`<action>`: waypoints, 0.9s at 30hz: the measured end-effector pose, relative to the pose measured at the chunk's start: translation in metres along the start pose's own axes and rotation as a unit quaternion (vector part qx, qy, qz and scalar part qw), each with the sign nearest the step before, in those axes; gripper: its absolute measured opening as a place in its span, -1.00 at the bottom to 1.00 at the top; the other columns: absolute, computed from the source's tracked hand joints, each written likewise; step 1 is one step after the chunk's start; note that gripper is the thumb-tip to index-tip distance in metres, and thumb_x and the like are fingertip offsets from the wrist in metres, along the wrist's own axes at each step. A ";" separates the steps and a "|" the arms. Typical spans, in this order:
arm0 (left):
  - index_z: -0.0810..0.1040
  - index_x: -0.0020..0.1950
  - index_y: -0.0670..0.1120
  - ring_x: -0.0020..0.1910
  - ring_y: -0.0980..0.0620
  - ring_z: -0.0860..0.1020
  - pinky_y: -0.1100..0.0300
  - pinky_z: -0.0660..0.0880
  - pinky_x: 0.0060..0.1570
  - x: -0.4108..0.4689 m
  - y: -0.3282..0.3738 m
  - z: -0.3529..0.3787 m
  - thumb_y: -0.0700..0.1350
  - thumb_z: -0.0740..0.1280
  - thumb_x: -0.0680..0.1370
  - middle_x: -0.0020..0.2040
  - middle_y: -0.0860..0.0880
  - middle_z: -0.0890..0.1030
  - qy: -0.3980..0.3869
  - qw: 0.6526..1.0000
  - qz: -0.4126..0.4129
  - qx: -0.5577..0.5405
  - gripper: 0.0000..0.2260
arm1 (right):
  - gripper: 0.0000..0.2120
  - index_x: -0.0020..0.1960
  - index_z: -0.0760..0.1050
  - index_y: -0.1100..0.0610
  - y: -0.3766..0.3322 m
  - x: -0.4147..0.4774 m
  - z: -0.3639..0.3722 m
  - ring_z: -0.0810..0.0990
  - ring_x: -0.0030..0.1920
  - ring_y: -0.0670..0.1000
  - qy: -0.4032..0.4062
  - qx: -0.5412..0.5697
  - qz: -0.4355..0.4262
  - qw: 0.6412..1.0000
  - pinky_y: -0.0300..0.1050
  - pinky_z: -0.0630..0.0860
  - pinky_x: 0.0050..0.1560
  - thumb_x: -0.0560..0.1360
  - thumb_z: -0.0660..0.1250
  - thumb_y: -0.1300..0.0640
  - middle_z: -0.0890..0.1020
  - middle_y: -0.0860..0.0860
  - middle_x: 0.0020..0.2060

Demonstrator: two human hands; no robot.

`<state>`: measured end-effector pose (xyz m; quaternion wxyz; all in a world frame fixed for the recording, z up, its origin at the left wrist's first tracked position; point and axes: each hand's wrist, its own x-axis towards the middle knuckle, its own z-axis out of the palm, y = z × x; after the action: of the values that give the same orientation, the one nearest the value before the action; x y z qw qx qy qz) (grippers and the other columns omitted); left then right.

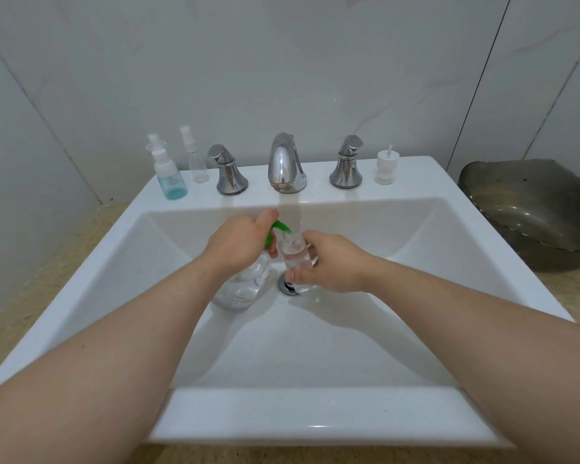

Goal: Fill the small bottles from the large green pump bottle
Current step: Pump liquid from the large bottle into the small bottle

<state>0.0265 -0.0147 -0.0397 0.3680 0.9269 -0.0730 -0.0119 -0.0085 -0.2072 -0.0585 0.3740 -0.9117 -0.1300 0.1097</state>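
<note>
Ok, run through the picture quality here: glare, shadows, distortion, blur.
Head view: the wide lens splays the wall seams outward; light is soft and even, with faint shadows under the forearms in the sink; glare streaks the chrome faucet; the clear small bottle in the right hand blurs into the white behind it.

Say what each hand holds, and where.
The pump bottle, by its green top, in the left hand; small bottle, by its body, in the right hand.
</note>
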 end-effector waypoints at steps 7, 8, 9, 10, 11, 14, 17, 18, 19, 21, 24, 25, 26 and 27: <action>0.64 -0.34 -0.10 -0.14 -0.03 0.59 -0.02 0.48 0.10 -0.002 0.003 0.000 0.37 -0.01 0.61 -0.29 0.08 0.70 0.005 1.000 -0.015 0.012 -0.29 | -0.55 0.26 0.48 -0.01 -0.001 0.000 -0.001 0.59 0.00 -0.12 0.007 0.011 0.003 1.000 -0.14 0.53 0.09 0.47 0.53 -0.09 0.56 -0.18 0.06; 0.64 -0.34 -0.10 -0.15 -0.03 0.59 -0.03 0.48 0.12 -0.002 0.003 0.000 0.35 0.01 0.62 -0.30 0.08 0.70 0.005 1.000 -0.015 0.012 -0.31 | -0.56 0.26 0.48 -0.01 -0.001 0.000 -0.001 0.59 -0.01 -0.13 0.008 0.009 0.004 1.000 -0.15 0.52 0.08 0.47 0.53 -0.09 0.57 -0.18 0.06; 0.64 -0.34 -0.11 -0.15 -0.04 0.58 -0.04 0.49 0.14 -0.002 0.003 0.000 0.32 0.02 0.62 -0.30 0.07 0.70 0.004 1.000 -0.013 0.013 -0.33 | -0.55 0.26 0.48 -0.01 -0.001 0.000 0.000 0.59 -0.01 -0.12 0.009 0.008 0.004 1.000 -0.15 0.52 0.08 0.46 0.53 -0.10 0.57 -0.17 0.06; 0.64 -0.35 -0.11 -0.15 -0.04 0.59 -0.05 0.49 0.16 -0.001 0.002 0.000 0.30 0.03 0.63 -0.31 0.07 0.70 0.004 1.000 -0.010 0.013 -0.34 | -0.55 0.26 0.48 -0.02 -0.001 0.001 0.000 0.59 0.01 -0.10 0.010 0.007 0.005 1.000 -0.14 0.53 0.09 0.46 0.54 -0.10 0.58 -0.16 0.07; 0.64 -0.36 -0.11 -0.15 -0.05 0.59 -0.06 0.49 0.17 -0.001 0.002 0.000 0.29 0.03 0.63 -0.30 0.06 0.70 0.002 1.000 -0.005 0.012 -0.34 | -0.54 0.27 0.48 -0.02 0.000 0.001 0.001 0.59 0.03 -0.09 0.009 0.008 0.005 1.000 -0.13 0.54 0.11 0.45 0.54 -0.11 0.58 -0.16 0.08; 0.63 -0.40 -0.10 -0.18 -0.06 0.58 -0.08 0.50 0.16 0.001 0.000 0.001 0.29 0.02 0.60 -0.30 0.03 0.70 -0.001 1.000 0.003 0.013 -0.34 | -0.53 0.28 0.48 -0.02 0.000 0.001 0.001 0.59 0.07 -0.07 0.007 0.010 0.005 1.000 -0.12 0.53 0.14 0.45 0.54 -0.11 0.58 -0.18 0.08; 0.61 -0.44 -0.07 -0.20 -0.09 0.56 -0.11 0.52 0.15 0.002 0.001 0.001 0.31 -0.01 0.51 -0.29 0.00 0.70 -0.002 1.000 0.003 0.012 -0.36 | -0.53 0.28 0.48 0.00 0.000 0.000 0.000 0.58 0.04 -0.09 0.005 0.007 0.005 1.000 -0.16 0.50 0.09 0.46 0.54 -0.10 0.55 -0.20 0.04; 0.60 -0.45 -0.06 -0.20 -0.11 0.56 -0.12 0.52 0.14 0.002 0.001 0.000 0.30 -0.01 0.49 -0.28 -0.02 0.70 -0.001 1.000 0.001 0.010 -0.38 | -0.54 0.27 0.48 0.00 -0.001 0.000 0.000 0.57 0.02 -0.09 0.005 0.005 0.006 1.000 -0.17 0.50 0.07 0.46 0.54 -0.09 0.55 -0.22 0.03; 0.59 -0.46 -0.05 -0.19 -0.12 0.56 -0.13 0.52 0.15 0.002 0.002 0.000 0.29 -0.01 0.48 -0.27 -0.03 0.70 -0.001 1.000 -0.002 0.007 -0.40 | -0.54 0.27 0.49 0.00 -0.001 0.000 0.000 0.57 0.00 -0.10 0.004 0.003 0.006 1.000 -0.17 0.50 0.06 0.47 0.54 -0.09 0.54 -0.23 0.01; 0.58 -0.48 -0.03 -0.17 -0.14 0.57 -0.14 0.52 0.15 0.001 0.002 0.000 0.27 0.00 0.47 -0.27 -0.03 0.70 -0.001 1.000 -0.003 0.004 -0.43 | -0.55 0.27 0.48 0.00 -0.001 0.000 0.000 0.56 -0.01 -0.11 0.000 0.002 0.007 1.000 -0.16 0.49 0.07 0.47 0.53 -0.09 0.52 -0.25 -0.01; 0.58 -0.46 -0.04 -0.13 -0.16 0.59 -0.15 0.51 0.16 0.000 0.001 -0.001 0.28 0.02 0.47 -0.27 -0.01 0.70 -0.006 1.000 -0.003 0.000 -0.43 | -0.53 0.28 0.48 -0.01 0.000 0.000 0.000 0.56 0.01 -0.11 0.000 -0.004 0.004 1.000 -0.17 0.50 0.09 0.47 0.54 -0.10 0.53 -0.25 -0.01; 0.59 -0.45 -0.06 -0.14 -0.14 0.59 -0.14 0.51 0.16 0.000 0.001 -0.001 0.30 0.02 0.49 -0.28 0.00 0.70 -0.007 1.000 -0.002 -0.003 -0.41 | -0.53 0.29 0.48 0.00 0.000 0.000 0.000 0.57 0.03 -0.09 0.002 -0.007 0.003 1.000 -0.16 0.51 0.10 0.46 0.54 -0.10 0.54 -0.25 0.00; 0.60 -0.44 -0.07 -0.16 -0.11 0.58 -0.12 0.50 0.16 -0.001 0.001 -0.001 0.33 0.03 0.52 -0.28 0.01 0.71 -0.005 1.000 -0.002 -0.005 -0.37 | -0.52 0.29 0.48 0.01 0.000 0.000 0.000 0.57 0.04 -0.08 0.002 -0.007 0.002 1.000 -0.15 0.51 0.11 0.46 0.54 -0.10 0.54 -0.24 0.01; 0.61 -0.42 -0.09 -0.16 -0.08 0.58 -0.09 0.50 0.14 -0.001 0.001 -0.001 0.35 0.03 0.56 -0.28 0.02 0.70 -0.002 1.000 -0.002 -0.001 -0.33 | -0.52 0.29 0.48 0.01 0.000 0.000 0.000 0.57 0.04 -0.08 0.002 -0.007 0.003 1.000 -0.15 0.51 0.11 0.47 0.53 -0.10 0.54 -0.24 0.01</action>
<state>0.0252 -0.0147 -0.0384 0.3685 0.9267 -0.0721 -0.0143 -0.0082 -0.2069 -0.0581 0.3675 -0.9149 -0.1275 0.1076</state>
